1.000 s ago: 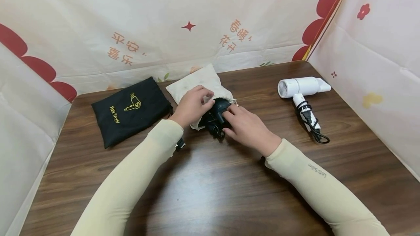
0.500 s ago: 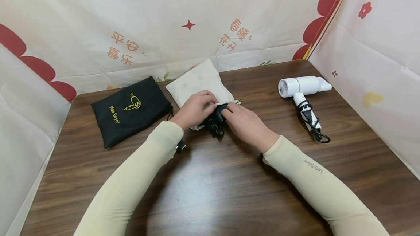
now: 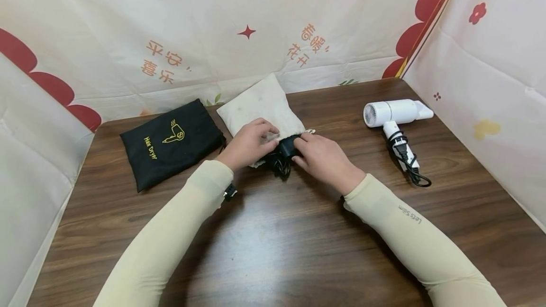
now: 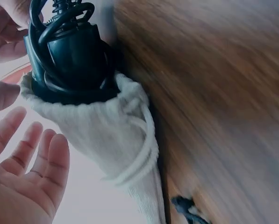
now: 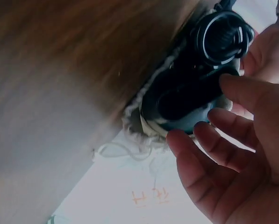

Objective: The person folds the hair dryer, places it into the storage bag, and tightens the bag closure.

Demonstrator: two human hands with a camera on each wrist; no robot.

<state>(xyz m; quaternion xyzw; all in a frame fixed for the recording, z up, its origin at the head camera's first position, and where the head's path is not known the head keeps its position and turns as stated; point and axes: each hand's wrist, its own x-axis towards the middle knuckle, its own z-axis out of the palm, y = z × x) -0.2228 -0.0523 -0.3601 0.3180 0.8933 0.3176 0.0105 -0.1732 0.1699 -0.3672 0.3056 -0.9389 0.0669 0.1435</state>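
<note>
In the head view a cream drawstring bag (image 3: 262, 105) lies at the back of the table, its mouth toward me. A black hair dryer (image 3: 286, 147) sits in the mouth, with its bundled cord (image 3: 279, 164) outside. My left hand (image 3: 247, 143) is at the mouth's left side; in the left wrist view its fingers (image 4: 55, 158) are spread beside the bag, gripping nothing. My right hand (image 3: 326, 155) touches the dryer from the right. In the right wrist view its thumb meets the dryer handle (image 5: 190, 100), with loosely bent fingers near the bag's rim.
A black pouch (image 3: 172, 143) printed "Hair Dryer" lies left of the cream bag. At the right rests a white hair dryer (image 3: 394, 112), its black cord (image 3: 407, 160) wound round the handle. Fabric walls (image 3: 204, 22) border the wooden table (image 3: 256, 240).
The cream bag's mouth has come down over more of the black hair dryer, which now shows less. Its back corner has shifted farther away. Both hands have stayed near the mouth.
</note>
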